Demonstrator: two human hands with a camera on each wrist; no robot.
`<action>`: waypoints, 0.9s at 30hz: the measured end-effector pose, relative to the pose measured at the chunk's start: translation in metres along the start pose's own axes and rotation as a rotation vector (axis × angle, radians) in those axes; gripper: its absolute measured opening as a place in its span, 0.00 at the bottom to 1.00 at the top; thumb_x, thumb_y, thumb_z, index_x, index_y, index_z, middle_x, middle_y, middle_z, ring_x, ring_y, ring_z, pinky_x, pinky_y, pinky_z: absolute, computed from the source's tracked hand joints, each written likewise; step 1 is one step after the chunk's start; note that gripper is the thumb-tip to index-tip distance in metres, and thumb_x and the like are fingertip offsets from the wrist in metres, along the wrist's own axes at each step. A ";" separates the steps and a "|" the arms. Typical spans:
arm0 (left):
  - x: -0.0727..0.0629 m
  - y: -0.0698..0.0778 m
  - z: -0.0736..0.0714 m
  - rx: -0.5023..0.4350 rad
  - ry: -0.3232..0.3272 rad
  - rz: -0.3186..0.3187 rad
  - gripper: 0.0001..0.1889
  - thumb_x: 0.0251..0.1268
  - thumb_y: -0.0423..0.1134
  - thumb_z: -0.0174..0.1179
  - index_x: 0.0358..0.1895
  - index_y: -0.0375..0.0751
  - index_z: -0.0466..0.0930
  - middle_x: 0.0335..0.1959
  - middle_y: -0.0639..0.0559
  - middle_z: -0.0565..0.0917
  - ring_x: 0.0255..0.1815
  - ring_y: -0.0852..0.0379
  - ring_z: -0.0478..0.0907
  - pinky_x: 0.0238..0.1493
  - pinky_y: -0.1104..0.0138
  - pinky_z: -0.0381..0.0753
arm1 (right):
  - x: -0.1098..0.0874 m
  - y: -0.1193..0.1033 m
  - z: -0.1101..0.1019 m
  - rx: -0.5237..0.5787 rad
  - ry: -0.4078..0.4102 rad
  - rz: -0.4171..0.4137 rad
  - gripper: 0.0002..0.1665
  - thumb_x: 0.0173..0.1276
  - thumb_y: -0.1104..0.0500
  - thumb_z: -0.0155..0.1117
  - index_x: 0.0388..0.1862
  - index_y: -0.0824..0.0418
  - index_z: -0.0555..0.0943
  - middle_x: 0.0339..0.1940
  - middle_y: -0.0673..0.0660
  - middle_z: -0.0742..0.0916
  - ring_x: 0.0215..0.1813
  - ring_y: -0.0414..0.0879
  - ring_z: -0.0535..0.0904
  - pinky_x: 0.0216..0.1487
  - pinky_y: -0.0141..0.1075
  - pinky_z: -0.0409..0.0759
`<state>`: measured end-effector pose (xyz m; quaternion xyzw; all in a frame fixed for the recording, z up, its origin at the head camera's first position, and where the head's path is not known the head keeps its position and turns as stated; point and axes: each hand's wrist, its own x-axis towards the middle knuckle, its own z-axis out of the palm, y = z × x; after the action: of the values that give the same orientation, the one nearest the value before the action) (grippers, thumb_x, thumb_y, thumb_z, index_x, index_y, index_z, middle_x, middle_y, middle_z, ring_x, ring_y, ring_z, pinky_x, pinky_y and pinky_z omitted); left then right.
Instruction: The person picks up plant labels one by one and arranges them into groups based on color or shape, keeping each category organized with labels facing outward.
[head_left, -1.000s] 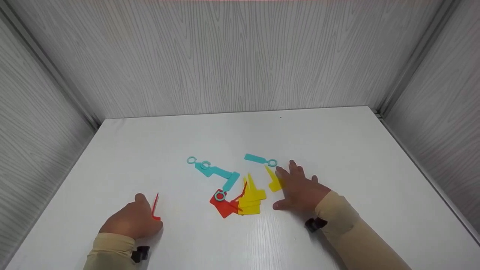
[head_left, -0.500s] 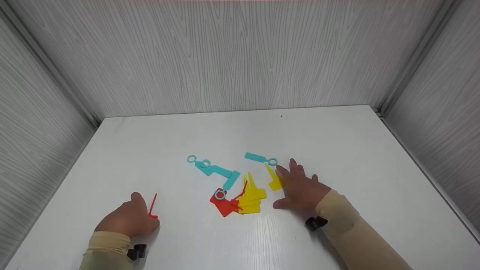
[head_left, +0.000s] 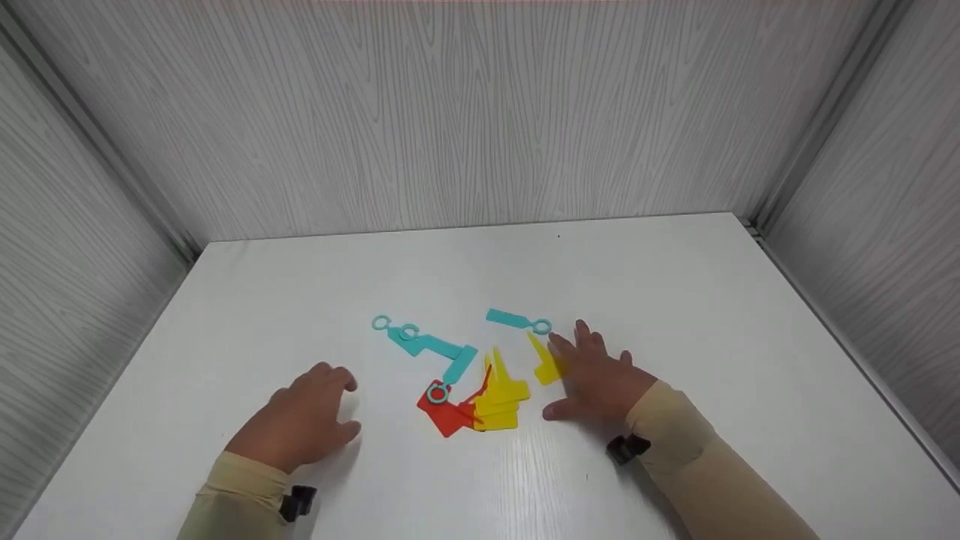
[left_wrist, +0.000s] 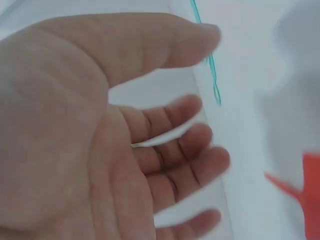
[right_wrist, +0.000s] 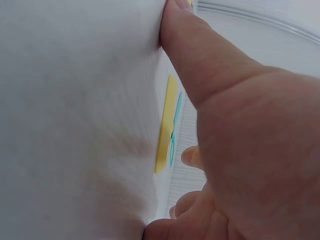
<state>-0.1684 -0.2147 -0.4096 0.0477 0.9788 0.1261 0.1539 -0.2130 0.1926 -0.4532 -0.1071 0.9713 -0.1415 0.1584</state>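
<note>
Tan L sleeve (head_left: 236, 499) is wrinkled at the end, R sleeve (head_left: 712, 472) matches, & L gadget (head_left: 298, 503) + R gadget (head_left: 628, 449) are sm. & blk.

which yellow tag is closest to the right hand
The lone yellow tag beside the right hand; the other yellow tags overlap in a pile farther left.

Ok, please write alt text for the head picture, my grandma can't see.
A person's left hand and spread right hand flank flat, plastic-looking turquoise ring-ended tags, red pointed tags and yellow spiked tags on a white table. The left hand holds nothing; the right is nearest a lone yellow tag.
</note>
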 end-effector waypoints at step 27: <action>0.063 0.067 0.016 0.082 -0.067 0.293 0.25 0.55 0.43 0.87 0.57 0.60 0.91 0.48 0.61 0.83 0.56 0.52 0.79 0.61 0.48 0.86 | -0.001 -0.001 -0.001 -0.008 0.010 0.013 0.73 0.62 0.31 0.83 0.95 0.46 0.52 0.94 0.66 0.49 0.92 0.66 0.50 0.82 0.76 0.51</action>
<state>-0.2191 -0.1377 -0.4249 0.2006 0.9600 0.1055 0.1646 -0.2122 0.1928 -0.4514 -0.1006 0.9733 -0.1373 0.1541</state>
